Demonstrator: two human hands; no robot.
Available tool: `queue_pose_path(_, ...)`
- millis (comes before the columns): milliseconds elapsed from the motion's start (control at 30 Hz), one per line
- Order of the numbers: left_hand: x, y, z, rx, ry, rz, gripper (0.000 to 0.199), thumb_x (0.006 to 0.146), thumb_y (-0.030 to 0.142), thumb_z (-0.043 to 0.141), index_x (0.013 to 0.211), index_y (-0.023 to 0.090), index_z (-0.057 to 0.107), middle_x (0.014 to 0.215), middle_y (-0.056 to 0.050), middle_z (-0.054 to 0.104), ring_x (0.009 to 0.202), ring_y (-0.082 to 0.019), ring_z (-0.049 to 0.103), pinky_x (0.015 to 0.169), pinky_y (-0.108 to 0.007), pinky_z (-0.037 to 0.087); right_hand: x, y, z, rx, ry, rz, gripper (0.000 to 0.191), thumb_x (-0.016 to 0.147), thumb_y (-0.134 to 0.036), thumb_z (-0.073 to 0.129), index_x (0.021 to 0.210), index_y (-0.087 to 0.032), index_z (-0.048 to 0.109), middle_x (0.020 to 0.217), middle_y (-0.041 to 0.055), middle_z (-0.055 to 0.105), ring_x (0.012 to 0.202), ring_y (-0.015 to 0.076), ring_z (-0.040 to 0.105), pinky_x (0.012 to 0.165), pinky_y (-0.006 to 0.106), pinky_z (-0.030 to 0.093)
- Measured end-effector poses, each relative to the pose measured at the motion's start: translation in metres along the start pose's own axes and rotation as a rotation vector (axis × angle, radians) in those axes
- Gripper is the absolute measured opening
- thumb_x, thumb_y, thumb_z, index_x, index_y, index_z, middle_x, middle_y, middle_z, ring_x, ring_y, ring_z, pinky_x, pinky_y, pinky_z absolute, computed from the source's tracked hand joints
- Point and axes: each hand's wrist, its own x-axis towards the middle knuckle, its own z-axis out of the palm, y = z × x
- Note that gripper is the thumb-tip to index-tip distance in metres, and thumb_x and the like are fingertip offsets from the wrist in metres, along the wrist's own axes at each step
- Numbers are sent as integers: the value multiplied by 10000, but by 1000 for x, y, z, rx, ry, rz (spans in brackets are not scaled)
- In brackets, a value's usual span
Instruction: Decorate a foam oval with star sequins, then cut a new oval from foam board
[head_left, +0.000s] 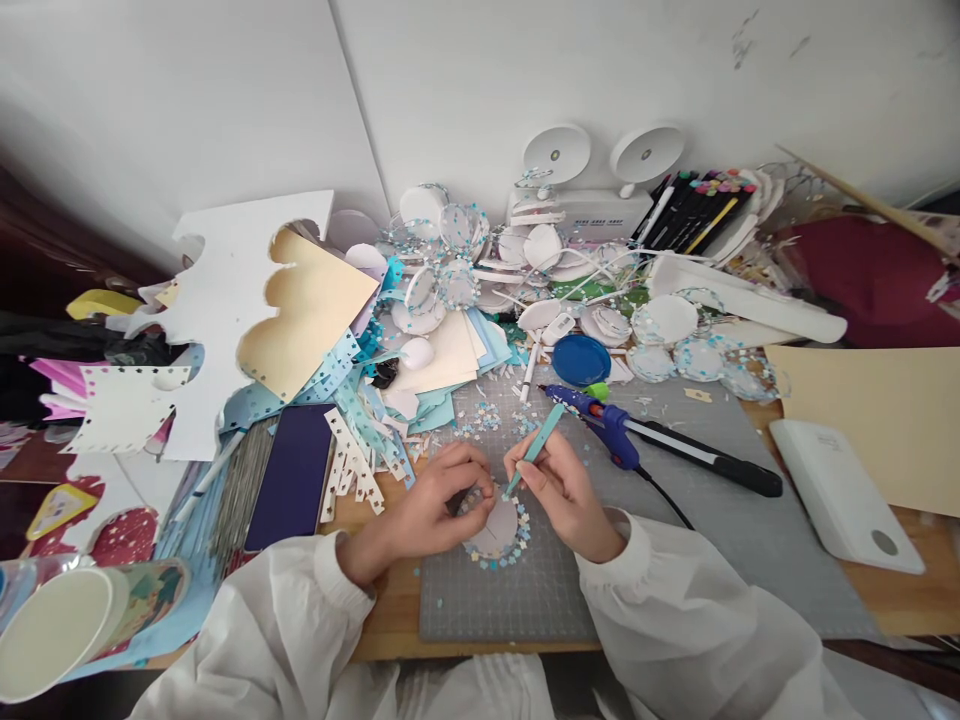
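A round white disc (498, 530), edged with small blue, white and cream stars, lies on the grey cutting mat (480, 610). Over its upper left rim my left hand (439, 505) is closed in a pinch; whatever is between thumb and forefinger is too small or hidden to tell. My right hand (559, 490) grips teal tweezers (541, 436), slanted with their tips down at the disc's top edge. The two hands nearly meet above the disc, hiding part of its upper rim. Loose star pieces (486, 415) are scattered on the mat just beyond my hands.
Right of my hands lie a blue glue gun (619, 440), a black-handled cutter (705, 465) and a white power bank (847, 495). Behind sit a blue lid (581, 360) and piled star-trimmed discs (457, 285). A dark blue phone-like slab (291, 478) and paper cup (64, 630) are leftward.
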Motion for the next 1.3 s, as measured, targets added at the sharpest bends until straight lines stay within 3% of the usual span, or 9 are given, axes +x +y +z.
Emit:
queue_pose_path(600, -1, -2, 2, -48, 17, -10, 45, 822, 126, 550, 832, 169, 556, 914, -40, 537, 877, -138, 515, 795, -268, 413, -1, 3, -1, 38, -4, 15, 88, 956, -289, 432, 914, -215, 456, 817, 9, 508, 633, 116, 430, 603, 276, 370)
queue_pose_path(967, -2, -2, 1, -37, 19, -18, 38, 824, 134, 552, 830, 172, 554, 930, -43, 541, 889, -144, 522, 807, -274, 412, -2, 2, -2, 52, 70, 4, 64, 942, -275, 469, 922, -216, 481, 834, 8, 528, 668, 115, 460, 630, 269, 379)
queue_pose_path(1300, -2, -1, 1, -60, 21, -19, 42, 822, 128, 554, 829, 169, 552, 922, -44, 535, 884, -142, 515, 797, -270, 417, -2, 4, -2, 10, 35, 55, 74, 938, -296, 479, 922, -225, 489, 836, 5, 524, 679, 124, 472, 635, 278, 389)
